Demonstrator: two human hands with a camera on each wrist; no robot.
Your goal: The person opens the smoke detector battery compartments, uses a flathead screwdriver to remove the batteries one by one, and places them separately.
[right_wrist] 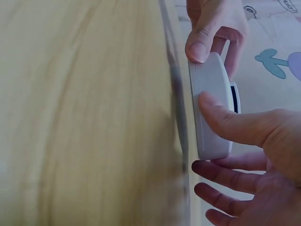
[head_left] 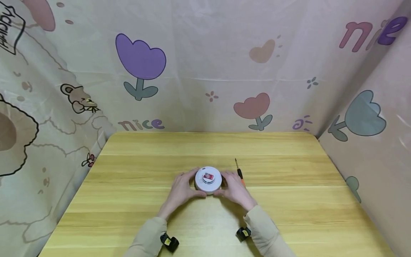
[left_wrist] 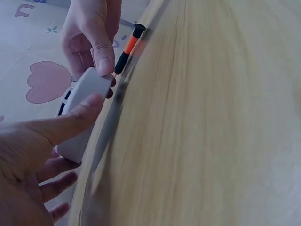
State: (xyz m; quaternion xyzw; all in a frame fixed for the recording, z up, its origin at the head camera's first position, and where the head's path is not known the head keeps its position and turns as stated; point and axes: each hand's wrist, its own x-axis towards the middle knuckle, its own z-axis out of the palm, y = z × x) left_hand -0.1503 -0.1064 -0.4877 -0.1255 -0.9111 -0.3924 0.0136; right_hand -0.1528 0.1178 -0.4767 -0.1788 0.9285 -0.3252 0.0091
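A round white smoke detector (head_left: 208, 180) with a small red-and-white label on its face is at the middle of the wooden table. My left hand (head_left: 183, 188) holds its left side, thumb at the near edge and fingers around the far side. On the opposite side my right hand (head_left: 236, 189) grips it in the same way. Both thumbs press the pale side wall of the detector (right_wrist: 211, 108) in the right wrist view. Its underside, close over the tabletop, is hidden. Just beyond my right hand lies a screwdriver (head_left: 239, 173) with a black-and-orange handle, partly covered by that hand.
The wooden table (head_left: 135, 160) reaches back to a printed cloth (head_left: 192, 46) with flowers and letters, which also hangs along the left and right sides. Small black wrist cameras (head_left: 169, 242) sit at both sleeves.
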